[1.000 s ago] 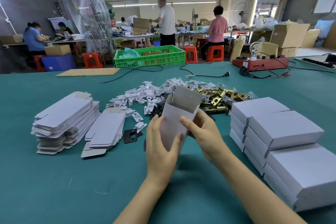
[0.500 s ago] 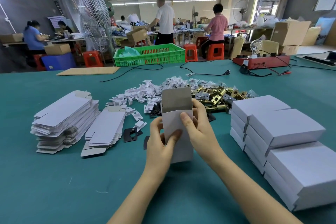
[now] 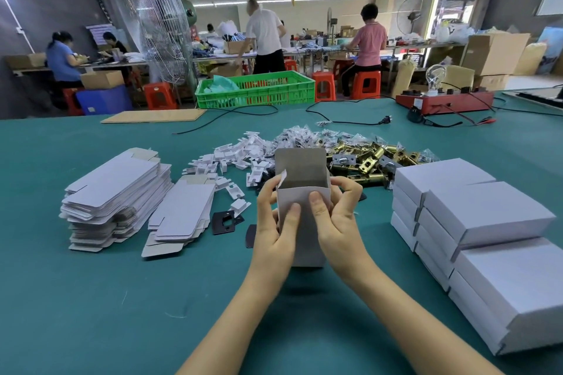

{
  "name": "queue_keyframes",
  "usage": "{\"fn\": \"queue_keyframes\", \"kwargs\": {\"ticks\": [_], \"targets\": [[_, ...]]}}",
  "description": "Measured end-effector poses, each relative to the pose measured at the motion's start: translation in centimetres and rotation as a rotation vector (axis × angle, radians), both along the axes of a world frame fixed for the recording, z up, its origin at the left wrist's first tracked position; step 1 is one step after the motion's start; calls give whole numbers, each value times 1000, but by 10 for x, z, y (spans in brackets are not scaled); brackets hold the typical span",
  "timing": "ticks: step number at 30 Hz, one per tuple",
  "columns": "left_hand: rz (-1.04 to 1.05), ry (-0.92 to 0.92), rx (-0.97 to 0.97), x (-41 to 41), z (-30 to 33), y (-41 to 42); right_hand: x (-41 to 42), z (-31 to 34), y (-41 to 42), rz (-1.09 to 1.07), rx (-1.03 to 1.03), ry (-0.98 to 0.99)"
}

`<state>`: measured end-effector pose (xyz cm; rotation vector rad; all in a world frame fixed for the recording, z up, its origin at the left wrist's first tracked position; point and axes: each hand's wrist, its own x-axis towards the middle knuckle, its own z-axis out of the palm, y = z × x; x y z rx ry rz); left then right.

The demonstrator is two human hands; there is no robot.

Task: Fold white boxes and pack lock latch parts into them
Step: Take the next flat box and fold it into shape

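Observation:
A white box (image 3: 304, 240) stands upright on the green table (image 3: 91, 298), its top open and its grey back flap raised. My left hand (image 3: 275, 228) grips its left side, thumb on the front face. My right hand (image 3: 338, 219) grips the right side, thumb on the front and fingers curled at the rim. Behind it lie brass lock latches (image 3: 365, 161), bagged small parts (image 3: 301, 135) and white plastic pieces (image 3: 240, 158). Black plates (image 3: 227, 221) lie left of the box.
Two stacks of flat unfolded boxes (image 3: 118, 195) (image 3: 182, 213) sit at the left. Finished white boxes (image 3: 475, 222) are piled at the right. Farther back are a green crate (image 3: 259, 91), cables (image 3: 344, 122), a red device (image 3: 444, 100) and people at benches.
The box has gone from tilted and half-flat to squared up and upright on the table. Both hands shifted to its upper sides.

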<state>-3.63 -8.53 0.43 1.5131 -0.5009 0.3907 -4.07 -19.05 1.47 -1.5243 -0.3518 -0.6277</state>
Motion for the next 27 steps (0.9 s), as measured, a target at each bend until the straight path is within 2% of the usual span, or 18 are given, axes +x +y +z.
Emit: {"fn": "queue_keyframes", "kwargs": {"ticks": [5,11,22,27], "targets": [[41,80,-109,-3,15,0,-2,1,2,11,-4,-28],[16,276,-184,0,34,6,-5,3,7,19,-35,-67],[24,251,-204,-5,40,7,-6,2,9,-26,-8,-51],[-1,264,-257,-9,44,5,-11,14,9,-10,111,44]]}}
